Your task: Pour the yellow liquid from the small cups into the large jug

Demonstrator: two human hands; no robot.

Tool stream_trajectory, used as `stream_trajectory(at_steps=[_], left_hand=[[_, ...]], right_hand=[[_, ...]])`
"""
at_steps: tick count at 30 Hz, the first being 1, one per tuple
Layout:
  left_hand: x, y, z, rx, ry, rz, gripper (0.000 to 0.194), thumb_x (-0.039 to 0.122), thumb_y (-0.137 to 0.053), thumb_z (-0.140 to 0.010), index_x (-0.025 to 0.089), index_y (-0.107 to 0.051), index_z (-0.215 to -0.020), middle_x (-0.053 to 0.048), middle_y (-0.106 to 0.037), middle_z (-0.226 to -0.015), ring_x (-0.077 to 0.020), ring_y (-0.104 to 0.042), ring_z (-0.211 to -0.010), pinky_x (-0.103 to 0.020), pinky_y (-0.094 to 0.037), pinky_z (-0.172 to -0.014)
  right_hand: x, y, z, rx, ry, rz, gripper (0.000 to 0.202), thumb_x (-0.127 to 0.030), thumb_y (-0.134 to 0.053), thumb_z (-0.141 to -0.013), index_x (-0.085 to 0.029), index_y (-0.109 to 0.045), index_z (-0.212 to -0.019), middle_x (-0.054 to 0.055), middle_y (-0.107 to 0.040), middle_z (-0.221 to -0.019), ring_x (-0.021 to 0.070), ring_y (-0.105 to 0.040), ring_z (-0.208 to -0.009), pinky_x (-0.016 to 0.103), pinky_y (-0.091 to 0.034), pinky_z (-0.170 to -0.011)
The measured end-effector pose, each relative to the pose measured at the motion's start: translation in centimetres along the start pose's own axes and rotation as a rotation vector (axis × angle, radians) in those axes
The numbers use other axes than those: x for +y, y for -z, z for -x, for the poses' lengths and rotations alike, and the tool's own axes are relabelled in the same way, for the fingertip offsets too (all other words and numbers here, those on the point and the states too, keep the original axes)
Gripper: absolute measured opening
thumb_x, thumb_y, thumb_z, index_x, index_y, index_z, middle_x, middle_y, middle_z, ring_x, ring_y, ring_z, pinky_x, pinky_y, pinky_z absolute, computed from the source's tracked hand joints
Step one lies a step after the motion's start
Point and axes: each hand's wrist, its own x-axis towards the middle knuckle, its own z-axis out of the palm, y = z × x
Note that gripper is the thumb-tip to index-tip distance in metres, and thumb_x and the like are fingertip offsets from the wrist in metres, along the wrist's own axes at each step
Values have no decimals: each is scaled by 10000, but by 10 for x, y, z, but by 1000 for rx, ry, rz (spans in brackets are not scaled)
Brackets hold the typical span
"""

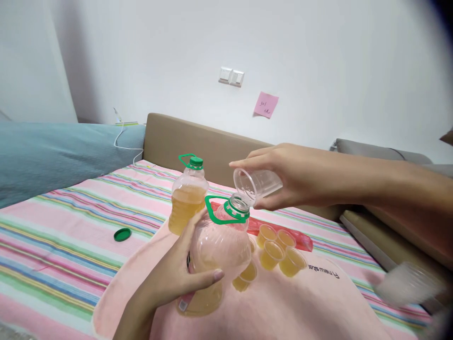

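My left hand (pixel 184 269) is wrapped round the side of a large clear plastic bottle (pixel 226 245). The bottle has a green carry ring (pixel 212 215) at its uncapped neck and some yellowish liquid low inside. My right hand (pixel 283 174) grips a clear plastic cup (pixel 260 184), tipped sideways with its rim at the bottle's mouth. No yellow liquid shows in that cup. Several similar cups of yellow liquid (pixel 272 255) stand just right of the bottle, some partly hidden behind it.
A second bottle (pixel 189 198), green-capped and fuller, stands behind on the left. A green lid (pixel 122 234) lies on the striped sheet (pixel 53 255). Red plastic (pixel 300 240) lies behind the cups. Stacked clear cups (pixel 408 284) are at the right. A pink mat (pixel 318 302) lies underneath.
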Motion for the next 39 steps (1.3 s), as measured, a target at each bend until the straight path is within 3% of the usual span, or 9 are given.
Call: stream_trajectory(at_steps=[5, 13, 19, 29, 39], left_hand=[[-2, -1, -1, -7, -3, -5, 1138, 569, -813, -790, 321, -135, -1670, -128, -379, -1680, -432, -350, -1546, -619, -353, -1239], [-2, -1, 0, -20, 32, 27, 1145, 585, -811, -783, 327, -128, -1664, -131, -436, -1635, -446, -355, -1539, -635, -356, -1231], [2, 0, -2, -29, 27, 32, 1128, 584, -798, -789, 304, -136, -1658, -141, -393, -1659, -423, -354, -1543, -621, -337, -1242], [1, 0, -1, -30, 39, -22, 1134, 577, -797, -785, 246, -150, -1657, -159, -346, -1689, -397, -335, -1560, -568, -322, -1262], [0, 0, 0, -15, 19, -26, 1133, 598, -792, -785, 255, -153, -1656, -158, -382, -1670, -399, -370, -1543, -572, -363, -1240]], right_hand=[[-6, 4, -7, -20, 33, 61, 468, -327, -841, -723, -345, -780, -1187, 8, -803, -1041, 302, -743, -1004, 380, -553, -810], [-10, 3, -13, -41, 78, 79, 470, -238, -842, -700, -333, -788, -1157, 21, -781, -1123, 310, -732, -1040, 394, -551, -834], [-12, 4, -15, -80, 78, 84, 463, -144, -815, -681, -310, -803, -1112, 34, -764, -1176, 319, -727, -1065, 412, -551, -864], [-12, 9, -9, -96, 106, 159, 442, -189, -768, -783, -243, -745, -1221, 62, -748, -1224, 284, -712, -1091, 376, -568, -860], [3, -3, -4, 9, 237, 125, 560, -145, -726, -822, -285, -669, -1361, 52, -710, -1298, 255, -678, -1124, 375, -549, -912]])
